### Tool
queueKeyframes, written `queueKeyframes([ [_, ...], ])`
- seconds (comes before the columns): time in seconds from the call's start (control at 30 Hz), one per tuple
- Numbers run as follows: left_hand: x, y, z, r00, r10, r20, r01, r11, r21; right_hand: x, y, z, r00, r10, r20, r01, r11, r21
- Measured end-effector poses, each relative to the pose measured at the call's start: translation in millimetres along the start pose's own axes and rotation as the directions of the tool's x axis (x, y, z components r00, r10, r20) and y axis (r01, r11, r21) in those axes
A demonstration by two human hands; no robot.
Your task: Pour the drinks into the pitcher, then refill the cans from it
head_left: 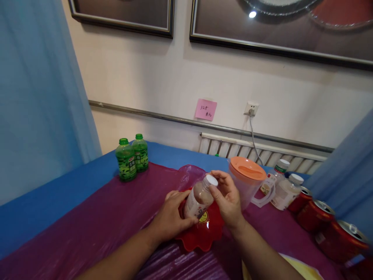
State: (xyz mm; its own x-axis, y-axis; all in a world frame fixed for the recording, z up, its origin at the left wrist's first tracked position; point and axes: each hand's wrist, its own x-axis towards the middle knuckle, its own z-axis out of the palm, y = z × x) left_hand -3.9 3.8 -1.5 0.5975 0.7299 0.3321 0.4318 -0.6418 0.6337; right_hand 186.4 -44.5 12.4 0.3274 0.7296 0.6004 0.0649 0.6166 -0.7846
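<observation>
A clear bottle with a white cap and a printed label (196,203) is held tilted above a red scalloped dish (201,237). My left hand (174,216) is wrapped round the lower part of the bottle. At the white cap (210,181), the thumb and fingers of my right hand (229,198) close on its edge. Beneath the bottle, the dish shows a yellow design in its middle and rests on purple plastic sheeting (96,217).
Two green bottles (126,161) stand at the left back. To the right are a pitcher with an orange lid (247,169), two white-capped bottles (285,192) and several red cans (316,216). A yellow cloth (300,268) lies near the front edge.
</observation>
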Motion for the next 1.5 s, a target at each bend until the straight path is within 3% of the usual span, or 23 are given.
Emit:
queueKeyframes([
  [0.13,0.2,-0.5,0.2,1.0,0.016,0.006,-0.016,1.0,-0.011,1.3,-4.4,-2.8,1.0,0.005,0.022,-0.007,0.996,0.092],
  [0.37,-0.3,-2.0,0.5,1.0,0.007,-0.009,-0.007,1.0,0.014,-0.2,-5.8,-6.2,0.997,-0.022,0.078,0.029,0.996,-0.084],
  [0.63,-1.7,-0.9,0.7,0.999,0.034,0.005,-0.034,0.999,0.013,4.7,-7.8,-7.6,0.991,-0.073,0.108,0.086,0.99,-0.114],
  [0.93,-1.6,-1.2,1.4,1.0,0.029,0.003,-0.029,1.0,-0.011,3.3,-6.8,-4.8,0.996,0.031,0.08,-0.027,0.999,-0.047],
  [1.13,-1.5,1.6,0.2,0.999,0.04,0.023,-0.04,0.999,-0.015,0.4,0.1,2.7,0.998,0.061,-0.02,-0.062,0.997,-0.041],
  [1.33,-1.3,5.5,-0.8,0.999,0.039,0.02,-0.038,0.999,-0.029,-2.0,-6.6,2.9,0.996,0.005,0.087,-0.012,0.997,0.082],
  [1.5,-0.7,2.5,-0.4,0.999,0.029,0.021,-0.028,0.998,-0.061,-2.9,-10.6,-0.5,0.998,0.011,0.059,-0.018,0.991,0.129],
])
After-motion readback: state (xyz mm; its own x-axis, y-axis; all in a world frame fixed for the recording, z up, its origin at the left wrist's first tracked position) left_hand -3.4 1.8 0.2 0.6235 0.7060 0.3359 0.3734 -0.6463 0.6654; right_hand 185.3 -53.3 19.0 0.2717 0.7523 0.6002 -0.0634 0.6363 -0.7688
